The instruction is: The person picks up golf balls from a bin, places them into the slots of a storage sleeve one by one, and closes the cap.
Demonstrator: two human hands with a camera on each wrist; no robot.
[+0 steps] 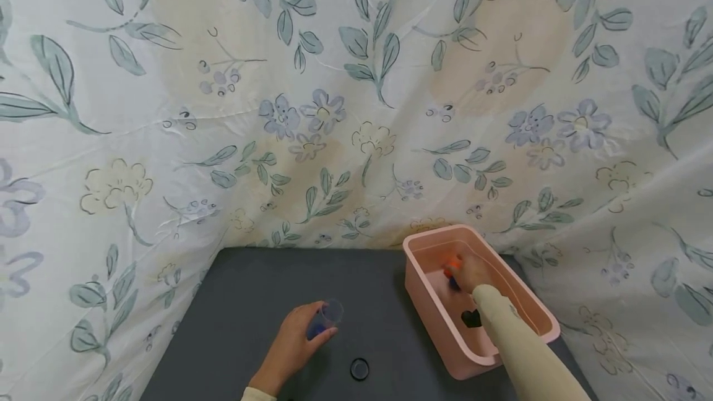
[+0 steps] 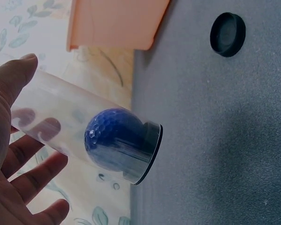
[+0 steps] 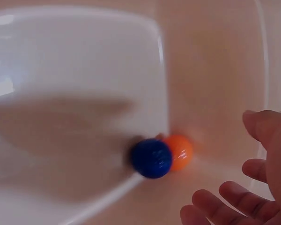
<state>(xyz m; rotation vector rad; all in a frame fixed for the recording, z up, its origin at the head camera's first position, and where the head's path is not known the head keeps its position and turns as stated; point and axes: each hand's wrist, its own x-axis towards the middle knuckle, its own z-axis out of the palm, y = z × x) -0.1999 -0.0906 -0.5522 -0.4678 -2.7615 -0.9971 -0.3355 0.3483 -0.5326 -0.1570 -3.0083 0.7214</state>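
Note:
My left hand (image 1: 298,336) grips a clear plastic tube (image 2: 72,105) between thumb and fingers, above the table. Inside the tube, a dimpled blue golf ball (image 2: 114,136) sits at the lower end, which has a dark cap (image 2: 152,154). The tube is tilted. My right hand (image 1: 473,274) reaches into a pink bin (image 1: 429,320), its fingers spread and slightly bent. Beside it, an orange ball (image 3: 180,152) and a dark blue ball (image 3: 151,158) lie together in a corner of the bin. In the right wrist view the fingers are apart from both balls.
A loose black cap (image 1: 359,369) lies on the dark grey table (image 1: 250,289), between the left hand and the bin. A small black shape (image 1: 471,319) shows on the bin's floor, partly behind the right sleeve. A floral curtain (image 1: 356,141) hangs around the table.

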